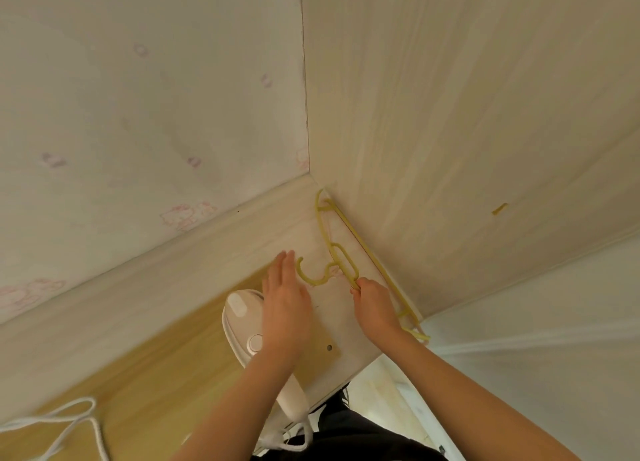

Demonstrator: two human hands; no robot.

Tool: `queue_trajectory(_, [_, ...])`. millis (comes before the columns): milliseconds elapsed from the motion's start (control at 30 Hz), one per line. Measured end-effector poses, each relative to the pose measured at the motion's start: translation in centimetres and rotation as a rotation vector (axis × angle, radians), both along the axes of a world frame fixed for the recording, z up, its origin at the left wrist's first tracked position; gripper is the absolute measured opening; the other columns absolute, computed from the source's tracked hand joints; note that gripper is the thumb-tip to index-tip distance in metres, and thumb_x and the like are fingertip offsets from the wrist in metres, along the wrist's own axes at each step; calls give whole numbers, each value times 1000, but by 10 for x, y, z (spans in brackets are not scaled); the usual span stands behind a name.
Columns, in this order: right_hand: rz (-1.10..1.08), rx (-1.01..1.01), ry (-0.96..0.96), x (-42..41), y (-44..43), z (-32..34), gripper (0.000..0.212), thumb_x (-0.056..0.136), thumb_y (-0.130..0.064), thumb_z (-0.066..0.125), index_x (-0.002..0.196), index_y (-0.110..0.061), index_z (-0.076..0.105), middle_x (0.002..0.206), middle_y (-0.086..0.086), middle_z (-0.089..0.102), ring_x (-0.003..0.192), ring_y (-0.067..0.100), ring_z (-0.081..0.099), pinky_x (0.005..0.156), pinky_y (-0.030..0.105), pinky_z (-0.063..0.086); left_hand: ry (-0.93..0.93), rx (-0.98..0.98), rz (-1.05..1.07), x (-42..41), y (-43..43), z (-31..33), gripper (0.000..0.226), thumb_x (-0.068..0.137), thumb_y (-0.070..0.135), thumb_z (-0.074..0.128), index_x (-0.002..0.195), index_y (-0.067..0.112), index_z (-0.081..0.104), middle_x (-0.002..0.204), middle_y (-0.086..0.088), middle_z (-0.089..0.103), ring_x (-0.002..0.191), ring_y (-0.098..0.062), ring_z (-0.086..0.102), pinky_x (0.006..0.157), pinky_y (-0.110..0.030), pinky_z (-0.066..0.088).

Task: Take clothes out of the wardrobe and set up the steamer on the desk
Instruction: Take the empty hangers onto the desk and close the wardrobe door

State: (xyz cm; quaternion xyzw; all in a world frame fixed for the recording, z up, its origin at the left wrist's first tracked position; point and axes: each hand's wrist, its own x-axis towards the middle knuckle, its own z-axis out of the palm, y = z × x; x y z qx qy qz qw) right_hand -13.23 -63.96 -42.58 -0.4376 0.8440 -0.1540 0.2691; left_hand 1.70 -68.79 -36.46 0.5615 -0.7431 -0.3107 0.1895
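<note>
Left hand: the left hand (285, 301) is flat, palm down, fingers straight and pressed together; it hovers at or rests on the pale board (332, 318) just beside the hanger's hook, and I cannot tell whether it touches the hook

Right hand: the right hand (372, 304) pinches the yellow plastic hanger (314, 282) at the near end of its middle loop, fingers curled round the thin bar

Hanger: lies flat on the pale board, its long bar running along the foot of the wood-grain panel (450, 114); the hook points left towards the left hand; faint pink marks show beneath it, and whether any cloth hangs on it I cannot tell

Steamer: a white handheld garment steamer (239, 318) lies on the wooden desk (138, 391) – its head sits left of the left hand, its round button just by the wrist, its handle running back under the left forearm towards the person

Cord: a white cord (69, 422) loops over the desk at the lower left, well apart from the hands

Surroundings: pale wallpaper (138, 114) with small pink cartoon prints rises behind the desk – it meets the wood-grain panel in a corner above the hanger
</note>
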Motion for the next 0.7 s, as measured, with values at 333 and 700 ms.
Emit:
queue_trajectory(333, [-38, 52, 0, 8, -5, -21, 20, 97, -16, 41, 86, -9, 56, 92, 9, 63, 85, 25, 57, 65, 33, 42, -699, 12, -480, -19, 14, -31, 75, 98, 19, 39, 150, 6, -13, 161, -10, -11, 146, -31, -16, 119, -41, -9])
queue_trajectory(700, [22, 77, 138, 20, -2, -38, 20, 97, -8, 40, 112, -8, 54, 115, 9, 53, 107, 26, 44, 88, 31, 39, -754, 237, -489, -20, 14, -59, 79, 99, 24, 43, 150, 6, -15, 160, -12, -11, 147, -34, -7, 120, -42, 4])
